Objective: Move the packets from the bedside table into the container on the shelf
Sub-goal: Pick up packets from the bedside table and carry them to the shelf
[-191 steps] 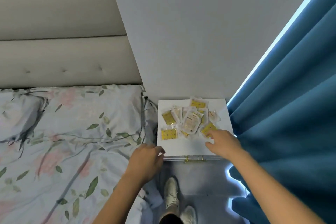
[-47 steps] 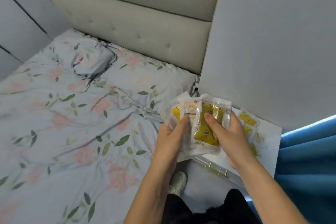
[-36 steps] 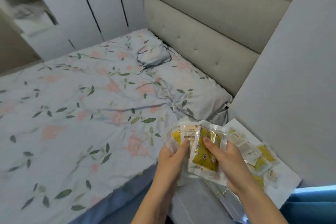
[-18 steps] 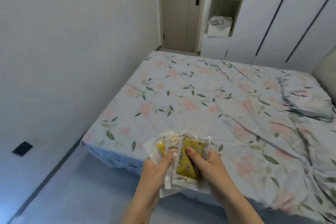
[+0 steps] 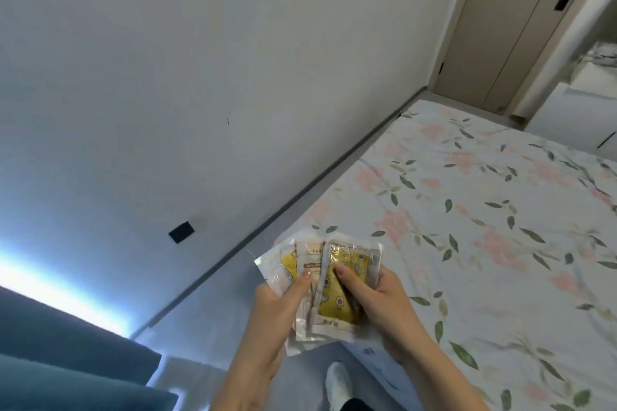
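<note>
Both grips are closed on a fanned stack of packets (image 5: 329, 280), left hand (image 5: 278, 305) and right hand (image 5: 380, 304), beside the floral bed (image 5: 484, 210).

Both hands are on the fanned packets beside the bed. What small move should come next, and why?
Probably keep carrying the packets toward the shelf unit beyond the bed: left hand and right hand grip them securely, and no container is within reach.

light: cool daylight glow lower left | exposure: soft, dim | edges: wide-angle bent, slightly blurred
</note>
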